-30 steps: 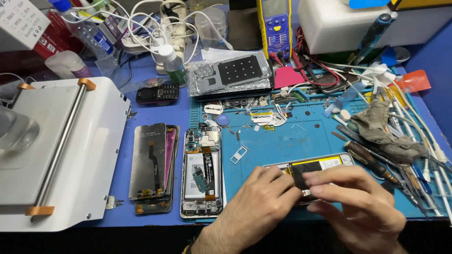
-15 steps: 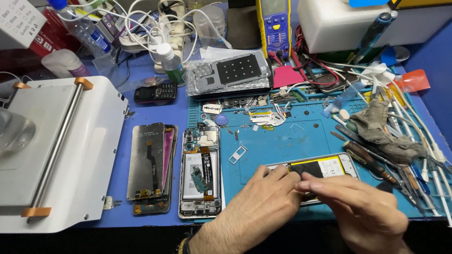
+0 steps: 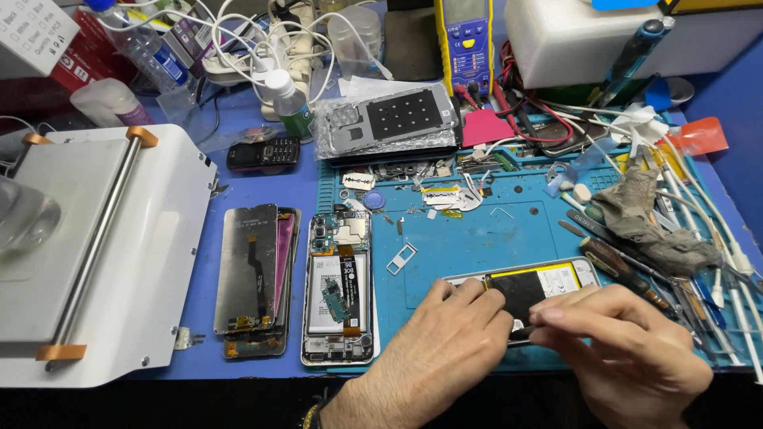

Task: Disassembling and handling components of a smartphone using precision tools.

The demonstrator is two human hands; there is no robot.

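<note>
Step in hand: both hands work at the opened smartphone with a black-and-yellow battery (image 3: 531, 287) lying on the blue silicone repair mat (image 3: 493, 230); it looks like prying or picking at the battery's near edge.
Left hand (image 3: 445, 349): fingers curled, resting on the phone's left end and pressing it to the mat; not wrapped around anything.
Right hand (image 3: 636, 353): thumb and forefinger pinched together on a thin dark tool whose tip meets the phone's near edge; the tool itself is mostly hidden.
Where the phone is: near the front edge of the mat, just right of the second opened phone with exposed board and orange flex cable (image 3: 340, 287), and left of the grey crumpled rag (image 3: 648, 218).
Long axis: runs left to right across the surface, slightly tilted, right end farther from the person.
Facing: open back upward; which end is the top I cannot tell.
Next move calls for: a steady hold from the left hand and a shallow, gentle tool angle, since the battery is soft.
</note>
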